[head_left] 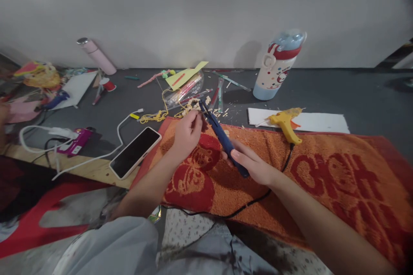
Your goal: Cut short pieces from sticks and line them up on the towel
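Note:
My right hand (254,165) is closed round the handles of dark blue pliers (219,133), whose tip points up and left over the orange towel (322,172). My left hand (187,131) is pinched just left of that tip, holding a small thin piece that I cannot make out. A heap of small pale cut bits (193,105) and yellow cord (155,116) lies just beyond the two hands.
A yellow glue gun (285,122) rests on a white sheet (309,122), its black cable running over the towel. A smartphone (135,152) with a white cable lies at the left. A child's water bottle (277,66) and a pink flask (97,56) stand by the wall.

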`<action>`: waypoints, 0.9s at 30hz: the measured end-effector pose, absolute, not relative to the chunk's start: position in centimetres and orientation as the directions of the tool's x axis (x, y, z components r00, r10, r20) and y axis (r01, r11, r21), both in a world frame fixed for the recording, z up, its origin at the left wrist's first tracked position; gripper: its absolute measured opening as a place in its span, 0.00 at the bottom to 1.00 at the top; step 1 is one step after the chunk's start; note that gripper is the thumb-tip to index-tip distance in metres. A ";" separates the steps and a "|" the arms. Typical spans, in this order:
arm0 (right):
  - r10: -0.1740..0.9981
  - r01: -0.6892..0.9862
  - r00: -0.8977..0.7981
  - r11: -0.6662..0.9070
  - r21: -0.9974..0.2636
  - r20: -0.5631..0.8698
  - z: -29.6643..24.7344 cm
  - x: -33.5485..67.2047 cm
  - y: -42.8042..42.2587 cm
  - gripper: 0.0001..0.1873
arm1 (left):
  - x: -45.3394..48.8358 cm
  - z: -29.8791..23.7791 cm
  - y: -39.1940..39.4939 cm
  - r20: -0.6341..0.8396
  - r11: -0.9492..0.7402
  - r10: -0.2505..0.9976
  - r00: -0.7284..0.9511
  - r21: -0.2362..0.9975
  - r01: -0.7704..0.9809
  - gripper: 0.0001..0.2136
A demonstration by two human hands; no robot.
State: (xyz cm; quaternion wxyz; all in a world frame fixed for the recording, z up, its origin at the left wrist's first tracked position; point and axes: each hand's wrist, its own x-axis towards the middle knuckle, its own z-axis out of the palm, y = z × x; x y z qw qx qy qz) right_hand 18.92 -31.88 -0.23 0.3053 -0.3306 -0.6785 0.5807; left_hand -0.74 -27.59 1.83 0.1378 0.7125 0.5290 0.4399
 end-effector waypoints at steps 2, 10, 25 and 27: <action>0.789 0.075 -0.613 0.084 -0.994 0.020 -0.2 18.9 -31.9 0.27 | -0.7 1.7 -27.5 0.472 -0.394 0.881 0.042 0.679 0.620 0.11; 0.765 0.006 -0.644 0.015 -1.000 0.008 -0.3 19.1 -32.1 0.26 | -0.5 1.6 -27.5 0.413 -0.367 0.911 0.008 0.801 0.474 0.08; 0.765 -0.031 -0.644 -0.021 -0.999 0.004 -0.8 18.9 -32.0 0.21 | -0.4 1.8 -27.7 0.441 -0.379 0.897 0.012 0.756 0.534 0.10; 0.768 -0.031 -0.641 -0.017 -0.999 0.007 -0.8 18.8 -32.0 0.20 | -0.4 1.9 -27.7 0.450 -0.380 0.893 0.006 0.747 0.546 0.10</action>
